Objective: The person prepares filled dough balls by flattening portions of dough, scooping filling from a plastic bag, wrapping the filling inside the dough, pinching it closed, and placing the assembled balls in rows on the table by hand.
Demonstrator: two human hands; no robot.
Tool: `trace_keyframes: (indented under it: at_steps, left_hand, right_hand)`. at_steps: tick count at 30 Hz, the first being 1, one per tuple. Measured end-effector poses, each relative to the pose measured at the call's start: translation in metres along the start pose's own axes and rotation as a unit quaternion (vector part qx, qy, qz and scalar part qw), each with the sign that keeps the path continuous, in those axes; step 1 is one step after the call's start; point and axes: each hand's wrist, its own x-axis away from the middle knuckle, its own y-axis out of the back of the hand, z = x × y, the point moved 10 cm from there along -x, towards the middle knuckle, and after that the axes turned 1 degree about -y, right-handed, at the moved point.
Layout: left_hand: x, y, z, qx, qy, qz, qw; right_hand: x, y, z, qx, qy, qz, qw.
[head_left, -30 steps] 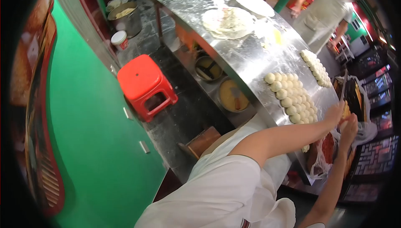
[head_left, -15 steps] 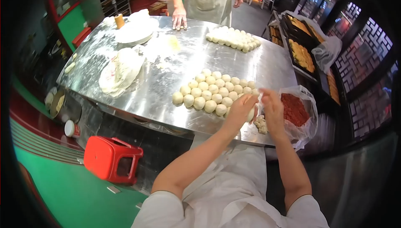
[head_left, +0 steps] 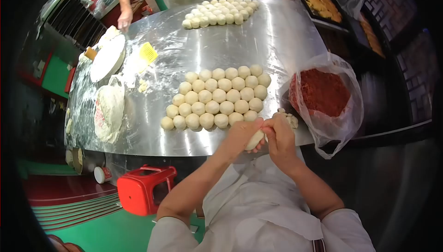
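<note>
A pale piece of dough (head_left: 255, 139) rests in my left hand (head_left: 242, 135), its fingers curled round it from below. My right hand (head_left: 280, 136) is closed against the same dough, thumb and fingertips pinching at its upper edge, where both hands meet. What lies inside the dough is hidden. Just beyond my hands, several rows of round dough balls (head_left: 218, 96) stand close together on the steel table (head_left: 161, 142). Small dough scraps (head_left: 291, 121) lie beside my right hand. To the right, an open plastic bag holds red crumbly filling (head_left: 320, 92).
More dough pieces (head_left: 221, 12) sit at the far edge. At left are a floury round tray (head_left: 108, 60), a bagged dough lump (head_left: 109, 113) and a yellow scraper (head_left: 148, 52). A co-worker's hand (head_left: 125, 18) is at the far left; a red stool (head_left: 138, 192) stands below.
My view has turned right and downward. Both hands have come closer to my body with the dough, away from the filling bag. The co-worker's hand has shifted toward the round tray.
</note>
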Motion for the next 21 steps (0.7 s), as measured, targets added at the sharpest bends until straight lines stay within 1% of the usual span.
trace_keyframes:
  at_steps: [1, 3, 5, 7, 9, 10, 12, 13, 14, 15, 16, 17, 18, 19, 20, 21]
  left_hand:
    - [-0.006, 0.005, -0.004, -0.006, 0.012, 0.003, 1.0]
    - [-0.016, -0.007, -0.04, 0.032, -0.072, 0.157, 0.984]
    - [-0.038, 0.004, -0.085, -0.089, -0.079, 0.103, 0.987]
    - [-0.079, 0.005, -0.114, -0.044, -0.13, 0.06, 0.989]
    - [-0.132, 0.01, -0.135, -0.22, -0.186, 0.059, 0.956]
    - [-0.145, 0.0, -0.144, -0.22, -0.182, 0.062, 0.956]
    - [-0.168, -0.008, -0.167, -0.374, -0.211, -0.041, 0.902]
    - [-0.187, -0.007, -0.167, -0.374, -0.209, -0.038, 0.903]
    - [-0.208, -0.01, -0.161, -0.471, -0.225, -0.029, 0.853]
    - [-0.224, -0.012, -0.151, -0.562, -0.239, -0.019, 0.791]
    - [-0.236, -0.013, -0.125, -0.669, -0.163, 0.023, 0.724]
    - [-0.239, -0.012, -0.116, -0.669, -0.163, 0.024, 0.724]
    - [-0.231, -0.017, -0.11, -0.702, -0.17, 0.017, 0.692]
    - [-0.224, -0.018, -0.107, -0.734, -0.174, 0.01, 0.657]
    - [-0.223, -0.01, -0.105, -0.735, -0.139, -0.006, 0.664]
    - [-0.21, -0.008, -0.103, -0.733, -0.129, -0.002, 0.668]
  right_hand:
    - [0.003, 0.011, -0.011, 0.014, -0.024, -0.052, 0.998]
    - [0.004, 0.026, -0.041, 0.031, -0.049, -0.078, 0.995]
    - [0.011, 0.034, -0.064, 0.047, -0.072, -0.1, 0.991]
    - [0.018, 0.013, -0.049, 0.154, 0.052, -0.004, 0.987]
    - [0.022, 0.013, -0.064, 0.174, 0.035, -0.008, 0.984]
    - [0.026, 0.012, -0.071, 0.193, 0.021, -0.007, 0.981]
    - [0.031, 0.013, -0.083, 0.214, 0.001, -0.006, 0.977]
    - [0.032, 0.013, -0.087, 0.181, -0.004, -0.005, 0.984]
    - [0.033, 0.013, -0.091, 0.147, -0.009, -0.003, 0.989]
    - [0.034, 0.014, -0.094, 0.147, -0.01, -0.004, 0.989]
    - [0.035, 0.012, -0.097, 0.136, -0.018, 0.005, 0.99]
    - [0.035, 0.01, -0.1, 0.125, -0.026, 0.015, 0.992]
    - [0.034, 0.01, -0.098, 0.123, -0.026, 0.016, 0.992]
    - [0.031, 0.012, -0.1, 0.127, -0.053, 0.009, 0.99]
    - [0.033, 0.012, -0.101, 0.132, -0.084, 0.003, 0.988]
    - [0.033, 0.011, -0.099, 0.128, -0.092, 0.011, 0.987]
